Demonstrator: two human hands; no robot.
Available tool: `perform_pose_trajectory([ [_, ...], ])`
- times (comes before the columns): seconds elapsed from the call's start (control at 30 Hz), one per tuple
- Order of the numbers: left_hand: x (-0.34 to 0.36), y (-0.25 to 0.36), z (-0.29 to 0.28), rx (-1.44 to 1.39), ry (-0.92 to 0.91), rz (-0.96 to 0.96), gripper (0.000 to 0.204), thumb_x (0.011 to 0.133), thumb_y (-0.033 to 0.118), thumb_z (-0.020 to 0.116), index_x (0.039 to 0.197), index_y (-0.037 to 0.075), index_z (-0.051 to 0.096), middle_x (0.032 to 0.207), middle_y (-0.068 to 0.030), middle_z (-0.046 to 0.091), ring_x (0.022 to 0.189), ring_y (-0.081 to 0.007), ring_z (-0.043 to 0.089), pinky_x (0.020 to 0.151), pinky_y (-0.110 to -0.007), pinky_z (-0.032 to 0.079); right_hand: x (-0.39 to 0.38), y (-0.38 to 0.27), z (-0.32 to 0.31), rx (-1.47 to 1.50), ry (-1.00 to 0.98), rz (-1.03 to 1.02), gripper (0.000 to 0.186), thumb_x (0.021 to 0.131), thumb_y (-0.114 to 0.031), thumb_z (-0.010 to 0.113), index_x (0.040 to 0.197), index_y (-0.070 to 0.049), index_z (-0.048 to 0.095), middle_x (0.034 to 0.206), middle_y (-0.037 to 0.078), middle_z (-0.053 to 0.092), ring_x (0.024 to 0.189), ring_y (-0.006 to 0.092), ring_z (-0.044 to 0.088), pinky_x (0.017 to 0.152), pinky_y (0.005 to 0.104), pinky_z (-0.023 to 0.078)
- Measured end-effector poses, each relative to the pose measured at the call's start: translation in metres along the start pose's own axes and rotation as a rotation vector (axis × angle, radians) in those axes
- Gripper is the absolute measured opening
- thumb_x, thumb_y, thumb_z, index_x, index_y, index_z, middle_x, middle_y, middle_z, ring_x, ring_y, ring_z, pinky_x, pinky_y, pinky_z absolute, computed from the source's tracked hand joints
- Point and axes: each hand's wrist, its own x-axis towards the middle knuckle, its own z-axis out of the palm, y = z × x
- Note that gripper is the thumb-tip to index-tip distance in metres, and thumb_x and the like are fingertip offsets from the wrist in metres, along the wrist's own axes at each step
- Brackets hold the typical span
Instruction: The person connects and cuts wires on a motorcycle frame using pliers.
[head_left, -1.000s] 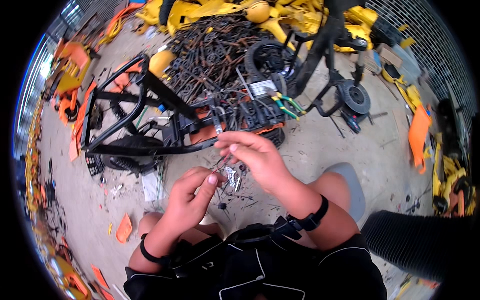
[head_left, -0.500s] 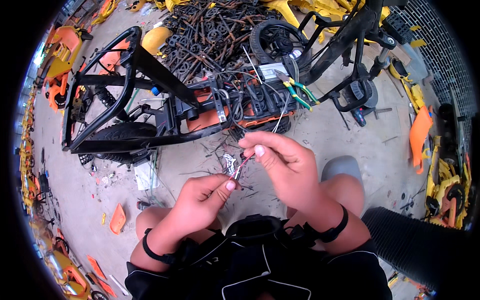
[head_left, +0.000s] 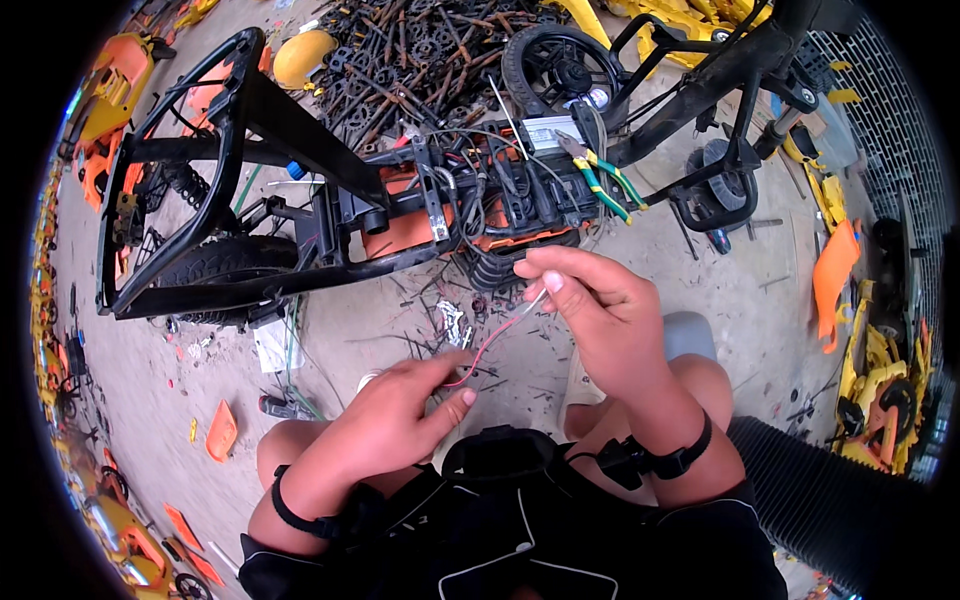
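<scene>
My right hand [head_left: 610, 315] pinches a thin red wire [head_left: 488, 345] near its pale end, between thumb and fingertips. From there the wire curves down and left to my left hand [head_left: 400, 405]. My left thumb and forefinger are apart, with the wire's lower end in the gap between them. Beyond my hands lies a black vehicle frame [head_left: 285, 145] with cables and a silver box [head_left: 550, 133] in its middle. Pliers with green and yellow handles [head_left: 605, 180] rest on the frame beside that box.
A heap of rusty metal parts [head_left: 400, 60] lies behind the frame, beside a black wheel [head_left: 560, 70]. Yellow and orange panels line both sides. A screwdriver-like tool [head_left: 285, 408] and an orange piece [head_left: 221, 432] lie at left. A black ribbed object [head_left: 800, 490] is at lower right.
My right hand has moved right, drawing the wire away from my left hand. My left thumb and forefinger have parted. The view has shifted slightly.
</scene>
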Motion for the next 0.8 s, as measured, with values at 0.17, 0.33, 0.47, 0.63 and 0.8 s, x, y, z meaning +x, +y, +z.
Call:
perform_pose_trajectory([
  [0.17,0.012,-0.002,0.008,-0.025,0.133,0.151,0.066,0.09,0.032,0.065,0.139,-0.002,0.037,0.129,-0.0262,0.049,0.118,-0.0409,0.05,0.1,-0.043,0.041,-0.009,-0.013,0.008,0.012,-0.04,0.016,0.023,0.097,-0.006,0.055,0.116,0.002,0.064,0.104,0.009,0.07,0.09,0.0098,0.063,0.08,0.0246,0.051],
  [0.33,0.008,0.01,0.013,-0.489,0.057,0.151,0.028,0.097,0.012,0.056,0.121,-0.002,0.057,0.111,-0.0108,0.065,0.107,-0.0185,0.06,0.097,-0.033,0.044,-0.017,-0.012,0.014,0.037,-0.089,0.063,0.023,0.096,-0.006,0.056,0.117,0.002,0.064,0.105,0.011,0.07,0.088,0.0115,0.064,0.076,0.0251,0.052],
  [0.47,0.005,0.015,0.022,-0.705,0.002,-0.02,0.018,0.098,0.012,0.057,0.108,-0.002,0.062,0.097,-0.0058,0.065,0.089,-0.0121,0.06,0.082,-0.027,0.048,-0.022,-0.008,0.018,0.018,-0.107,0.029,0.022,0.096,-0.006,0.055,0.115,0.0,0.065,0.104,0.008,0.071,0.087,0.0096,0.063,0.077,0.0253,0.052],
  [0.63,0.004,0.016,0.028,-0.796,0.035,-0.043,0.014,0.097,0.013,0.059,0.096,-0.001,0.064,0.083,-0.0022,0.063,0.075,-0.0082,0.056,0.07,-0.024,0.047,-0.025,-0.014,0.011,-0.091,-0.06,-0.029,0.021,0.096,-0.005,0.057,0.113,0.002,0.065,0.105,0.011,0.07,0.088,0.0131,0.065,0.077,0.0253,0.051],
  [0.8,-0.001,0.014,0.02,-0.81,0.033,-0.1,0.016,0.098,0.013,0.058,0.095,-0.001,0.064,0.083,-0.002,0.063,0.077,-0.0081,0.056,0.073,-0.024,0.046,-0.015,-0.014,-0.006,-0.058,0.077,-0.065,0.021,0.097,-0.005,0.054,0.114,0.0,0.065,0.105,0.009,0.07,0.088,0.0118,0.064,0.076,0.0243,0.05],
])
